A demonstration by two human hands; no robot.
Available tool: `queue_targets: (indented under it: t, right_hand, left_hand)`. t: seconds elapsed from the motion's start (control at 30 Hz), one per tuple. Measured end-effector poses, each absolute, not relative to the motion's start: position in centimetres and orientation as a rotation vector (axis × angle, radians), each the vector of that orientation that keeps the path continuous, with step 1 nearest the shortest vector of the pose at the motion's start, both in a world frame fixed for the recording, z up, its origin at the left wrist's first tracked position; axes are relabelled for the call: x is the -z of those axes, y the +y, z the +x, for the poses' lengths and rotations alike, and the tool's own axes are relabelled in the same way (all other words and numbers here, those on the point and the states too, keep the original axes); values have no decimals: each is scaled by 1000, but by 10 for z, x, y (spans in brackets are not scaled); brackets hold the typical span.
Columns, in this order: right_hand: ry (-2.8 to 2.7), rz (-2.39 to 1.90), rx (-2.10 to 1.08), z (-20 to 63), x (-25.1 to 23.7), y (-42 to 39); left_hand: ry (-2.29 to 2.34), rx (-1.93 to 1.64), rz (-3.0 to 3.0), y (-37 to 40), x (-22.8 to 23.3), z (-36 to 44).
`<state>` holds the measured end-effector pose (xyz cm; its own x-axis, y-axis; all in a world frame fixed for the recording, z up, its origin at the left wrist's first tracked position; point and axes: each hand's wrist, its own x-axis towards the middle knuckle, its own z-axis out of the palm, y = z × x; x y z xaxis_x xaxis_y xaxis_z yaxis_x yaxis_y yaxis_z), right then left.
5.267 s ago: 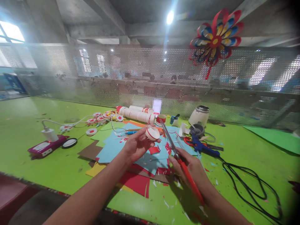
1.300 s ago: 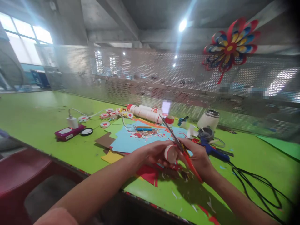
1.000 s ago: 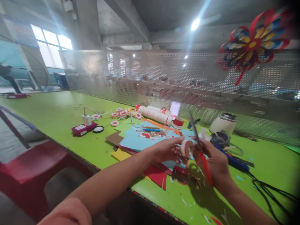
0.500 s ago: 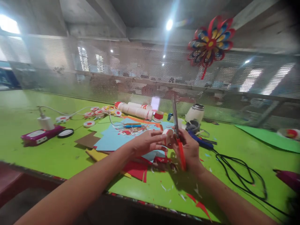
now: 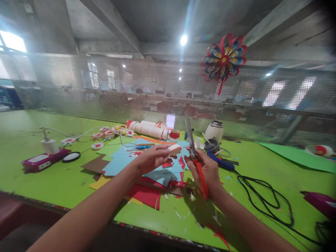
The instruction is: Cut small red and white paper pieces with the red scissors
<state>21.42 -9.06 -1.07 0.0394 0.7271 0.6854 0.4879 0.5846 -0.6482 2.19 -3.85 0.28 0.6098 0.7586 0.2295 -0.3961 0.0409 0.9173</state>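
My left hand point(image 5: 149, 159) pinches a small white paper disc with a red rim point(image 5: 174, 150), holding it above the pile of coloured paper sheets point(image 5: 147, 168). Just to its right, my right hand point(image 5: 206, 171) grips red-handled scissors point(image 5: 195, 157) with the blades pointing up and away. The scissor blades stand a little right of the disc, apart from it. Both hands hover over the green table point(image 5: 65, 182).
A blue glue gun point(image 5: 219, 161) with a black cord point(image 5: 265, 196) lies right of the hands. White rolls point(image 5: 149, 128), a white jar point(image 5: 214, 130), several small discs point(image 5: 105, 134) and a charger on a magenta device point(image 5: 44, 159) lie behind and left. A paper pinwheel point(image 5: 223, 59) hangs on the mesh screen.
My hands have drawn apart: the left one has pulled the disc away from the scissors and tilted it flatter. The camera view has shifted slightly.
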Motion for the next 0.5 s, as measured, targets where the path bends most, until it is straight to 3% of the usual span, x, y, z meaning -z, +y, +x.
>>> queue_targets:
  t: [0.3, 0.5]
  right_hand:
    - [-1722, -1122, -389, 210, 7, -94]
    - [-1802, -1208, -236, 211, 2, -99]
  left_hand:
    - [279, -1060, 1142, -26, -3, 10]
    - [230, -1121, 1072, -16, -4, -1]
